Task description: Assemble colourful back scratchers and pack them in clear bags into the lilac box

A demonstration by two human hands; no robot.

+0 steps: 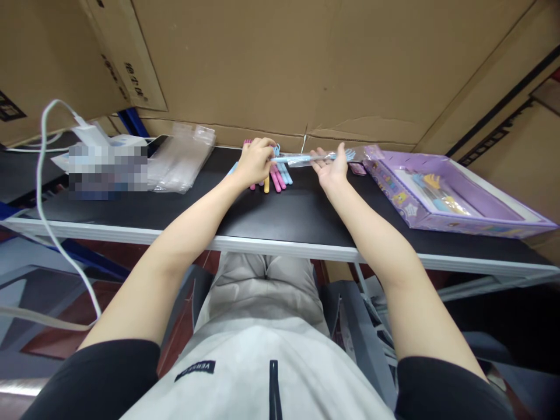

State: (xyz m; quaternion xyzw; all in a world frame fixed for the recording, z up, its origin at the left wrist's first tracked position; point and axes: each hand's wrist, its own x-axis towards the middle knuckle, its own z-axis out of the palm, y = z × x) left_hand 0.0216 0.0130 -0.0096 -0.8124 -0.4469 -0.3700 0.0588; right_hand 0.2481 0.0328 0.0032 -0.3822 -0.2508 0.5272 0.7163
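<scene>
My left hand (255, 161) is closed in a pinch on the end of a light blue pen-like stick (284, 158), held level above the black table (280, 213). My right hand (332, 166) grips a narrow clear plastic sleeve (326, 156) into which the blue stick's other end reaches. Beneath my left hand lies a small heap of pink, blue and yellow sticks (275, 178) on the table. The two hands are about a hand's width apart.
A stack of clear plastic bags (181, 157) lies at the left. A purple open box (437, 192) with packed items sits at the right. White charger and cable (65, 128) hang at the far left. Cardboard boxes (280, 64) wall the back.
</scene>
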